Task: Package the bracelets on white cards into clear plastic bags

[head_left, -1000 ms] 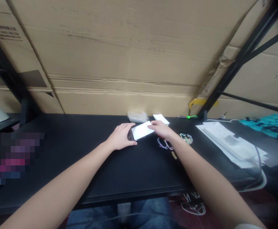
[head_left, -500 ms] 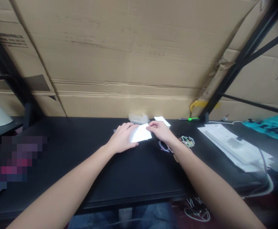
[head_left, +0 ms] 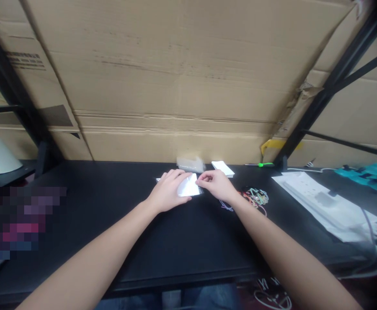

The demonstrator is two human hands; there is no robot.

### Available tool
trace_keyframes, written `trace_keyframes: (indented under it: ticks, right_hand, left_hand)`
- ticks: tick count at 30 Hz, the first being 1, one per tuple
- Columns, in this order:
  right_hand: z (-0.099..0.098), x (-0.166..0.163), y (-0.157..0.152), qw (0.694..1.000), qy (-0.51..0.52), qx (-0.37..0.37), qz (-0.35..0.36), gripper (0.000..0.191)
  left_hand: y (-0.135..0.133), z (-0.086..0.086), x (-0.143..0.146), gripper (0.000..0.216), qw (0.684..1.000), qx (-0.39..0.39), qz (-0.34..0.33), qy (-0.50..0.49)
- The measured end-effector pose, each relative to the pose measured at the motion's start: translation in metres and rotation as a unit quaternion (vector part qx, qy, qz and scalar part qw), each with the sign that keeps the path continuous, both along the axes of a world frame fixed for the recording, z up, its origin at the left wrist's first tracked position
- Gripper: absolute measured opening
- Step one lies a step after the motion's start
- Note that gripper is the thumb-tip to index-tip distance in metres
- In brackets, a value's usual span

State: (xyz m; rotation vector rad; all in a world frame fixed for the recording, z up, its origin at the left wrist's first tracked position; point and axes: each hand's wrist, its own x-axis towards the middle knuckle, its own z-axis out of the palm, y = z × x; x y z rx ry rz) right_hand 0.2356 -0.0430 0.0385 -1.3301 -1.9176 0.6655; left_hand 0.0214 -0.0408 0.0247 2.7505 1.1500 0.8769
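A white card in a clear plastic sleeve (head_left: 188,186) lies on the black table, its corners sticking out past my hands. My left hand (head_left: 169,190) is pressed over its left part, fingers curled across it. My right hand (head_left: 216,184) pinches its right edge between thumb and fingers. Just behind my hands sit a crumpled clear plastic bag (head_left: 190,164) and a small white card (head_left: 222,168), neither touched by a hand.
Tangled coloured rubber bands or wires (head_left: 256,196) lie right of my right hand. Further right are stacked white papers (head_left: 324,202) and a teal object (head_left: 367,174). A green-handled screwdriver (head_left: 262,164) lies along the back. Cardboard sheets (head_left: 175,77) and black frame bars stand behind the black table (head_left: 110,232).
My hands have closed in over the white card, which now shows less and has folded or tilted up between them. The view has shifted slightly down the table.
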Motion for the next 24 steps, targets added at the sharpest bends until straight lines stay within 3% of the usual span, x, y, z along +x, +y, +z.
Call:
trace_keyframes:
  ticks: [8,12,17,24]
  right_hand:
    - [0.007,-0.01,-0.006,0.995,-0.077,0.049,0.045,0.022]
    - [0.018,-0.012,-0.008,0.992,-0.103,0.003,0.078,0.038]
    - [0.017,-0.019,-0.009,0.991,-0.118,0.061,0.029,0.017]
    - [0.009,-0.011,-0.01,0.997,-0.06,0.035,0.039,0.022]
  left_hand:
    - [-0.001,-0.001,0.003,0.062,0.999,0.029,-0.012,-0.007]
    - [-0.003,0.002,0.002,0.057,0.999,0.037,-0.003,0.004]
    - [-0.005,0.006,0.004,0.054,0.999,0.045,0.01,0.019]
    - [-0.006,0.005,0.006,0.057,0.999,0.035,0.006,0.011]
